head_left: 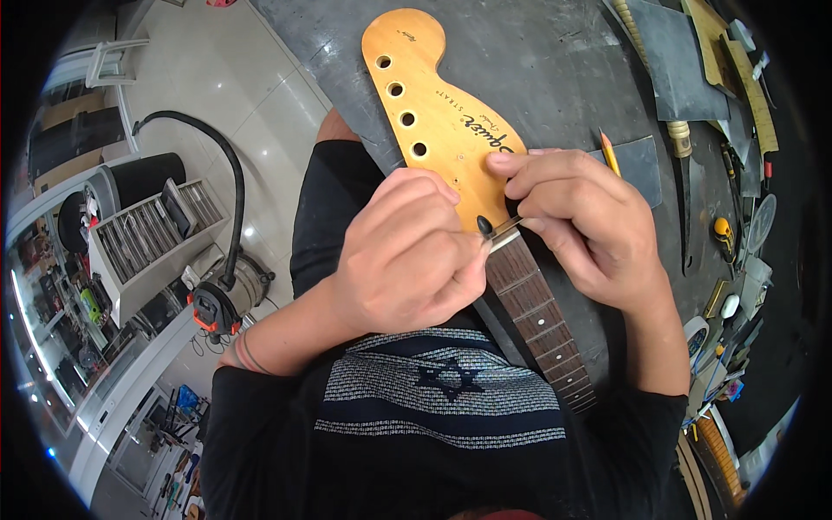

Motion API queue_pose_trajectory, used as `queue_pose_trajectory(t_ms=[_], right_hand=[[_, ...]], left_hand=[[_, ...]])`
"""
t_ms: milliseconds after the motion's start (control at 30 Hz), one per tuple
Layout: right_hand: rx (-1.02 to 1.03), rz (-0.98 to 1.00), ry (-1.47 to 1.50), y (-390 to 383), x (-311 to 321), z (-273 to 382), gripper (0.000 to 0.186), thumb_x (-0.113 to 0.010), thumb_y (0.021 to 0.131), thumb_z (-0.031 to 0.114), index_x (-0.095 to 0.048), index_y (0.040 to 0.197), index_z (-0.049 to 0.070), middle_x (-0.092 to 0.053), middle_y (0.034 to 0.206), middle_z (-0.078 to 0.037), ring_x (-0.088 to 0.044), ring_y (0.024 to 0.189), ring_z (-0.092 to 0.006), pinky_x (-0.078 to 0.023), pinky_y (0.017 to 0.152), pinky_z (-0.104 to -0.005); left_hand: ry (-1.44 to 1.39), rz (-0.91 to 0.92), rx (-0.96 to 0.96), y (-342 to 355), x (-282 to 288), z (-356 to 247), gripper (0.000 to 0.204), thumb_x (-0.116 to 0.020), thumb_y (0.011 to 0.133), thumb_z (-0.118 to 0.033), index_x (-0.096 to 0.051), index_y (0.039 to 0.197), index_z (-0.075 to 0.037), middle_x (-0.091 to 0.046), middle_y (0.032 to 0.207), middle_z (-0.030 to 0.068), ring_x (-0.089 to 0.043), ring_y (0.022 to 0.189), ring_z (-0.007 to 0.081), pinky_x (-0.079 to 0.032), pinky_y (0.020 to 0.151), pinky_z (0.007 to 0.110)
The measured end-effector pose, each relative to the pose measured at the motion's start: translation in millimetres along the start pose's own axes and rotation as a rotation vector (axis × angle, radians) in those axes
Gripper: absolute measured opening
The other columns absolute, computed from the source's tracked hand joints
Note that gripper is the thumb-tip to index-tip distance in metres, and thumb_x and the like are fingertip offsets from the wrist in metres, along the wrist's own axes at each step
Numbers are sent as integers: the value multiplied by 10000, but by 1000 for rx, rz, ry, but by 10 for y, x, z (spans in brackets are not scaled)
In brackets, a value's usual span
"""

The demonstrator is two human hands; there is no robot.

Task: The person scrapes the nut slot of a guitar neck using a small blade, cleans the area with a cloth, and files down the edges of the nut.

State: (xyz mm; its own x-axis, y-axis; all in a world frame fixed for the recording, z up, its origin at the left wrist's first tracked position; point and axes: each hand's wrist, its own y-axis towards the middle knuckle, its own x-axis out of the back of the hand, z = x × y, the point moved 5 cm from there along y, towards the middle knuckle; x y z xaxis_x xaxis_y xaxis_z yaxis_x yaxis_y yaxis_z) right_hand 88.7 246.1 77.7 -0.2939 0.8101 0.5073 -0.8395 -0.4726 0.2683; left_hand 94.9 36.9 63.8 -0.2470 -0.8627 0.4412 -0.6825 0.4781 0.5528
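Observation:
A guitar neck lies slantwise before me, its amber wooden headstock [403, 39] at the far end and its dark fretboard [539, 314] running back toward my body. Where headstock and fretboard meet sits a pale nut [504, 239]. Across that spot runs a thin strip [511, 226], too small to identify. My left hand [407, 251] is closed, fingertips pinched at the strip's left end. At its other end my right hand [581, 217] pinches it between thumb and fingers, with other fingers resting on the headstock edge. Next to the nut is a small black oval piece [484, 225].
A dark workbench [537, 52] is under the headstock. Just beyond my right hand lie a yellow pencil [609, 154] and a grey sheet [637, 169]. A handled saw [681, 173] and various tools line the right side. A vacuum cleaner [227, 295] stands on the floor at left.

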Motion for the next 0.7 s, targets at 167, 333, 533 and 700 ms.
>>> queue_pose_trajectory(t_ms=[167,333,533,700], right_hand=[[-146,-231,100,-19,151,-6,349,-726,1036,-5,-668,1378,-50,-758,1392,-247,-722,1375,-398,-552,1177,-514],[-104,33,-407,-14,109,337,331,-871,837,33,-778,1154,56,-750,1239,-112,-721,1224,-381,-545,1036,-517],[-16,128,-812,-84,-259,767,234,-875,834,113,-818,1060,103,-759,1194,-21,-730,1214,-269,-554,981,-455],[-24,123,-785,-100,-436,818,217,-860,838,168,-843,1051,129,-775,1190,3,-731,1189,-239,-543,974,-446]], left_hand=[[-165,-132,117,-8,276,181,151,-785,941,111,-710,1031,16,-679,873,97,-662,795,221,-593,788,386],[-344,-283,315,-54,516,499,68,-585,1160,-41,-630,1151,10,-760,1022,142,-725,962,223,-525,1174,489],[-303,-150,234,59,455,616,110,-544,1190,-94,-625,1189,-19,-847,1085,141,-811,1129,249,-288,1384,615],[-355,-113,226,114,426,687,115,-543,1191,-105,-621,1177,-22,-852,1084,147,-814,1114,242,-291,1382,615]])
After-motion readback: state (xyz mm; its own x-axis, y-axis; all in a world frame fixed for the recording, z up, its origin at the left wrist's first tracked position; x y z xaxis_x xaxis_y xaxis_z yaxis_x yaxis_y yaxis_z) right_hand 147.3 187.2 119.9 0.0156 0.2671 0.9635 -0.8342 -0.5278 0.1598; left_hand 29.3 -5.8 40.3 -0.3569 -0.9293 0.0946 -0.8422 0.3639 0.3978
